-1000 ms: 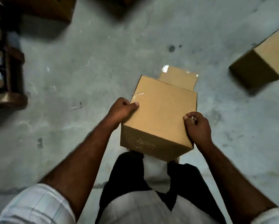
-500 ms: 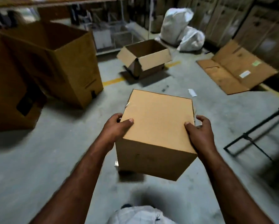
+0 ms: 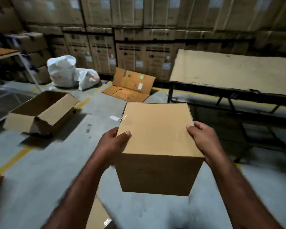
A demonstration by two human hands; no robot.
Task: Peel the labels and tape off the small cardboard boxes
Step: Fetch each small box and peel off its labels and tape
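holding box (image 3: 155,138) mid-air over the floor (image 3: 31,187), left hand (image 3: 113,143) and right hand (image 3: 202,140) gripping its side edges, thumbs on top. tape scrap (image 3: 124,118) at its far-left top corner, nearest my left hand

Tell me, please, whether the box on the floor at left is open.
Open: the floor box has flaps spread, its inside showing.
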